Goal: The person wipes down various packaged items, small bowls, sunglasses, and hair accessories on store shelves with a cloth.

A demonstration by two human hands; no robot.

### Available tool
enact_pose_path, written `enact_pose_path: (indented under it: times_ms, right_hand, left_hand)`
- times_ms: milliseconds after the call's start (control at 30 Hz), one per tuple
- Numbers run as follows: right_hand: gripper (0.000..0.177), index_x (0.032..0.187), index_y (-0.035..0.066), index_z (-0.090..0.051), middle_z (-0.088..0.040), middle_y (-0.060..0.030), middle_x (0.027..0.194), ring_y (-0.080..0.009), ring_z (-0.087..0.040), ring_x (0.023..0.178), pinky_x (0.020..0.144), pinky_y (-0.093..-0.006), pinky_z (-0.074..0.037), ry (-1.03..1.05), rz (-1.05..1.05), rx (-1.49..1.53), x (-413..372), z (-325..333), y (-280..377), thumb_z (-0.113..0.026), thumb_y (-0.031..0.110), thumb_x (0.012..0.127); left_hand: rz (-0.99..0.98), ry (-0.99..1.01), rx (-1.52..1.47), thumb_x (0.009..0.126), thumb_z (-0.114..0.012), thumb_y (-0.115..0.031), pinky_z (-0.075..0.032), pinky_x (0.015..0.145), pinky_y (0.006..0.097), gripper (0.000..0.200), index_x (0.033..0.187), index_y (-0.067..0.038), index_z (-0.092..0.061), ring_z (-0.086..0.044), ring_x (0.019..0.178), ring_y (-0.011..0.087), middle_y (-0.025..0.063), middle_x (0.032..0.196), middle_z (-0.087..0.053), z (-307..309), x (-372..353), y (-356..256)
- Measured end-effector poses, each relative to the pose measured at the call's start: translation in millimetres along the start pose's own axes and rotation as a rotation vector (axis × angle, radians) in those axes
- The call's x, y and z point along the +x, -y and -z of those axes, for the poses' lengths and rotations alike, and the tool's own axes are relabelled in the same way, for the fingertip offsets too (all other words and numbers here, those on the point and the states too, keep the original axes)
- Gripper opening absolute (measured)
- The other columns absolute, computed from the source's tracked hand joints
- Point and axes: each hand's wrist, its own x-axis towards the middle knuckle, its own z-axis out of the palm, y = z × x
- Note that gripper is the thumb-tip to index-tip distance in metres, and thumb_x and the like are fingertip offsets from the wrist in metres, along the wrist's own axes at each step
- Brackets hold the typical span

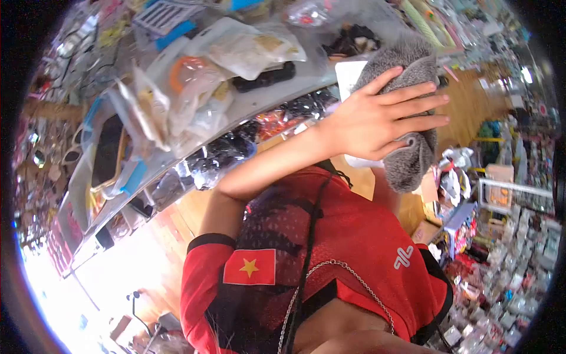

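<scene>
My left hand (368, 127) reaches across from the left, its back towards me. Its fingers are straight and spread, lying flat over a fuzzy grey cloth (407, 174), with some fingertips past the cloth's edge. The cloth is folded or bunched. Behind it shows a flat white thing (349, 76); most of that is covered, so I cannot make out its kind. A strip of skin appears below the cloth, perhaps part of my right arm. My right hand itself is hidden.
A glass-topped counter (283, 94) on the left bears plastic-wrapped goods (253, 47), a black item (264, 76) and a dark-screened phone-like object (109, 147). Bagged dark goods (227, 150) sit below it. On the right are crowded shelves and small packages (507, 265), with wooden floor (466, 112) between.
</scene>
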Motion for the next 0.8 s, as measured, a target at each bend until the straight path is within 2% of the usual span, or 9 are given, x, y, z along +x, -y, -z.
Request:
enact_pose_path:
  times_ms: [67,167,200,300,333,533,667,767,800]
  right_hand:
    - [0.055,0.127,0.006,-0.033,-0.04,-0.0141,0.126,-0.0258,-0.037,0.117,0.1,-0.0413,-0.026,0.017,-0.022,-0.024,4,-3,-7,-0.033,0.042,0.087]
    - [0.054,0.127,0.006,-0.033,-0.04,-0.014,0.126,-0.0257,-0.037,0.117,0.1,-0.0412,-0.026,0.021,-0.04,-0.071,6,-3,-9,-0.033,0.042,0.087]
    - [0.054,0.127,0.006,-0.033,-0.04,-0.014,0.126,-0.0256,-0.037,0.117,0.1,-0.0412,-0.026,0.031,-0.036,-0.058,12,-3,-8,-0.033,0.042,0.087]
    - [0.054,0.127,0.006,-0.033,-0.04,-0.0139,0.126,-0.0255,-0.037,0.117,0.1,-0.0411,-0.026,0.031,-0.016,-0.104,21,4,-5,-0.033,0.042,0.087]
    - [0.054,0.127,0.006,-0.033,-0.04,-0.0139,0.126,-0.0255,-0.037,0.117,0.1,-0.0411,-0.026,0.03,-0.006,-0.124,22,7,-2,-0.033,0.041,0.087]
    - [0.054,0.127,0.006,-0.033,-0.04,-0.0138,0.126,-0.0252,-0.037,0.117,0.1,-0.041,-0.025,0.012,0.04,-0.123,38,25,12,-0.033,0.041,0.087]
    - [0.053,0.127,0.006,-0.033,-0.04,-0.0137,0.126,-0.0251,-0.036,0.117,0.1,-0.0409,-0.025,-0.001,0.02,-0.137,36,34,6,-0.033,0.041,0.087]
    - [0.053,0.127,0.006,-0.033,-0.04,-0.0136,0.126,-0.025,-0.036,0.117,0.1,-0.0408,-0.025,-0.007,-0.004,-0.144,38,46,1,-0.033,0.04,0.087]
    - [0.053,0.127,0.006,-0.033,-0.04,-0.0136,0.126,-0.0249,-0.036,0.117,0.1,-0.0408,-0.025,-0.005,-0.011,-0.15,42,50,-2,-0.033,0.04,0.087]
  left_hand:
    - [0.031,-0.057,0.061,0.062,-0.055,-0.029,-0.006,0.104,0.0476,0.069,0.128,-0.021,-0.038,-0.025,0.127,0.0204,0.0022,0.137,-0.029,10,-2,5]
    - [0.25,-0.173,0.072,0.069,-0.051,-0.03,-0.009,0.102,0.0483,0.061,0.128,-0.019,-0.038,-0.024,0.127,0.0262,0.0069,0.137,-0.029,21,-9,12]
    - [0.288,-0.19,0.043,0.075,-0.046,-0.029,-0.014,0.101,0.0484,0.057,0.129,-0.015,-0.036,-0.022,0.127,0.0309,0.0104,0.137,-0.027,23,-11,11]
    - [0.225,-0.148,0.027,0.073,-0.047,-0.03,-0.015,0.101,0.0478,0.062,0.13,-0.012,-0.033,-0.021,0.128,0.032,0.0119,0.138,-0.024,18,-21,6]
    - [0.181,-0.138,-0.042,0.067,-0.05,-0.026,-0.015,0.101,0.0476,0.069,0.132,-0.012,-0.03,-0.019,0.128,0.0304,0.0115,0.139,-0.022,18,-24,1]
    - [0.044,0.049,-0.019,0.065,-0.051,-0.031,-0.008,0.104,0.0469,0.072,0.132,-0.017,-0.03,-0.019,0.129,0.0247,0.0054,0.14,-0.022,-12,-46,-22]
    - [0.049,0.008,0.081,0.068,-0.049,-0.035,-0.003,0.104,0.0477,0.068,0.132,-0.023,-0.03,-0.019,0.13,0.0203,-0.0003,0.14,-0.021,4,-37,-13]
    - [0.063,-0.085,0.087,0.072,-0.045,-0.036,-0.003,0.103,0.05,0.06,0.13,-0.025,-0.033,-0.02,0.129,0.0204,0.0003,0.14,-0.022,24,-31,-4]
    - [0.083,-0.115,0.169,0.076,-0.041,-0.035,-0.003,0.102,0.0539,0.052,0.127,-0.025,-0.038,-0.021,0.129,0.0208,0.0017,0.139,-0.024,28,-28,-1]
